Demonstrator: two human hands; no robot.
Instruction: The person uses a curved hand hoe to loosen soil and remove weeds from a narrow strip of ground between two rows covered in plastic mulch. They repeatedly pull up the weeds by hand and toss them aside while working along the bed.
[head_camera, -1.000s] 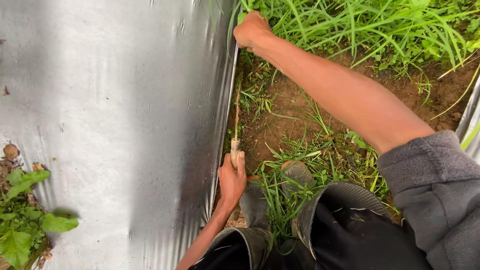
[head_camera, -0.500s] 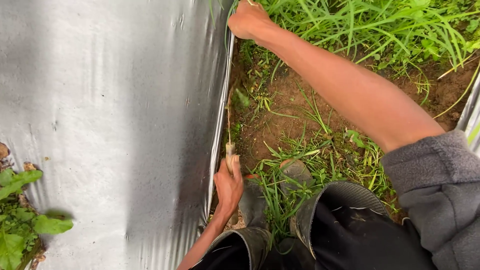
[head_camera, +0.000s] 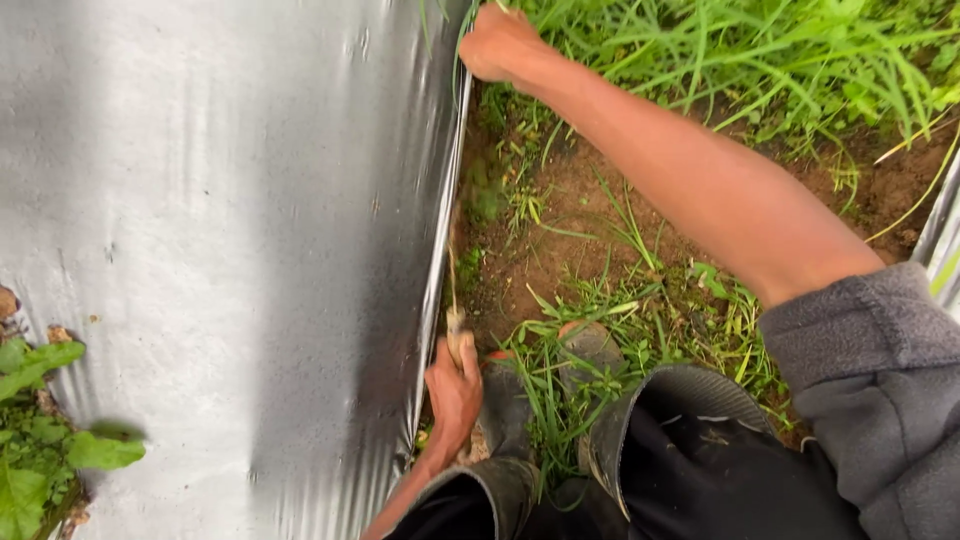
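Silver plastic sheet (head_camera: 230, 250) covers the left half of the scene, its right edge running from far to near beside a strip of bare soil (head_camera: 570, 215) and grass (head_camera: 720, 50).

At the near end of that edge, the left hand (head_camera: 452, 392) is closed in a fist around the pale wooden handle of a thin tool (head_camera: 456, 322). The handle sticks out just past the far side of the fist, and the slim blade runs on from it toward the far end, lying right along the sheet's edge; the blade is blurred and its tip cannot be made out. The tool sits between the sheet on its left and the soil on its right.

The right hand (head_camera: 497, 45) is stretched well away to the far end of the same edge, its forearm crossing the soil diagonally from a grey sleeve (head_camera: 880, 370) at the near right. Its fingers are curled tight at the edge of the sheet where the grass begins; whether they hold the sheet or grass blades cannot be told.

Dark rubber boots (head_camera: 590, 355) stand in the grass just right of the left hand. A leafy plant (head_camera: 40, 440) pokes through the sheet at the near left.
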